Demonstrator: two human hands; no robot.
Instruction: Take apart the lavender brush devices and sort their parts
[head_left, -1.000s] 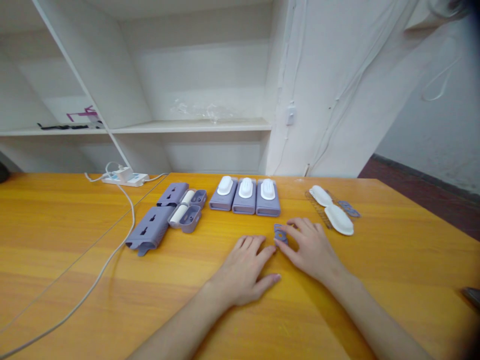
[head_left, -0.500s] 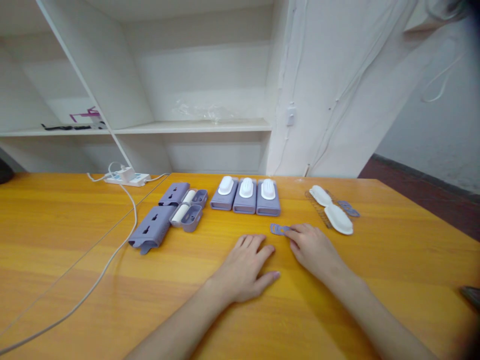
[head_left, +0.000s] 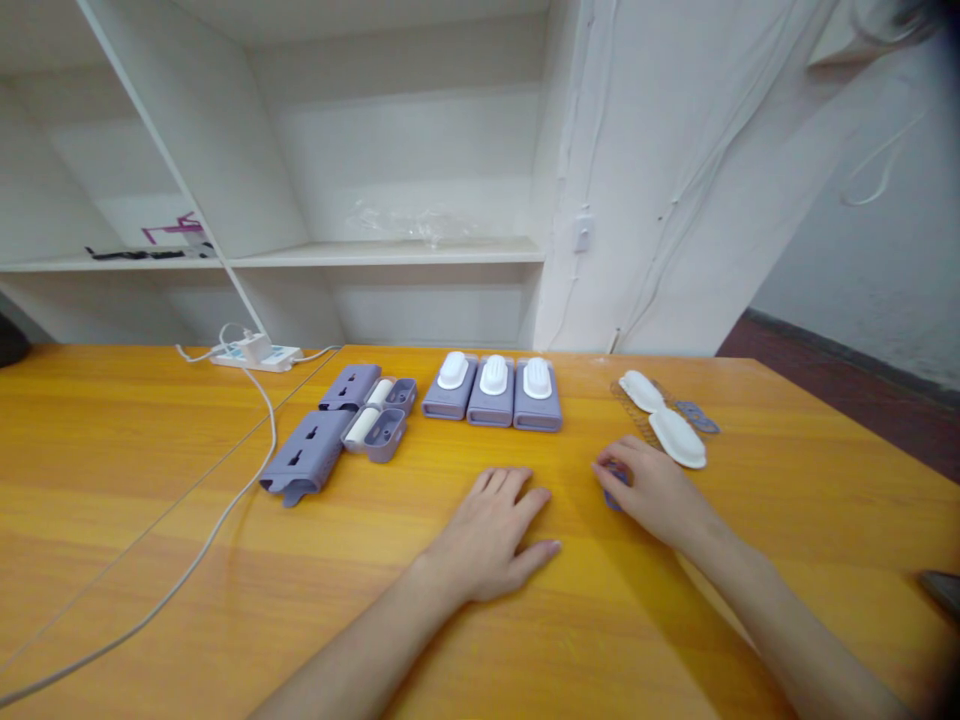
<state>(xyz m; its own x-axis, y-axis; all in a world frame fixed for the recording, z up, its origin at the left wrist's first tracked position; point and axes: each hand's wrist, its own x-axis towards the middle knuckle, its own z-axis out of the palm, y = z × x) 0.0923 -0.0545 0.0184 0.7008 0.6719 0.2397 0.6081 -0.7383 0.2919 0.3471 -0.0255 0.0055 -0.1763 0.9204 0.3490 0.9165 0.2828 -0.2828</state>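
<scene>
My left hand (head_left: 495, 535) lies palm down on the wooden table, fingers stretched out, holding nothing. To its right, my right hand (head_left: 649, 487) pinches a small flat purple plastic piece (head_left: 616, 486) between thumb and fingers; the fingers cover much of it. Beyond that hand are two white oval shells (head_left: 677, 438), lying end to end on wire springs (head_left: 626, 408). More flat purple pieces (head_left: 697, 416) with cut-outs rest just right of the shells. Ahead of my hands stand three purple boxes (head_left: 537, 412) side by side, each topped with a white ribbed oval part (head_left: 537, 378).
At left are two purple housings (head_left: 309, 452) with keyhole slots, beside small purple cups (head_left: 385, 436) and white rollers (head_left: 363, 426). A white cable (head_left: 225, 530) crosses the table from a power strip (head_left: 262, 358). White shelves (head_left: 390, 255) stand behind. A dark object (head_left: 941, 590) lies at the right edge.
My right hand has moved right with the purple piece, which has turned from lying lengthwise to a more upright angle in the fingers. My left hand stays put.
</scene>
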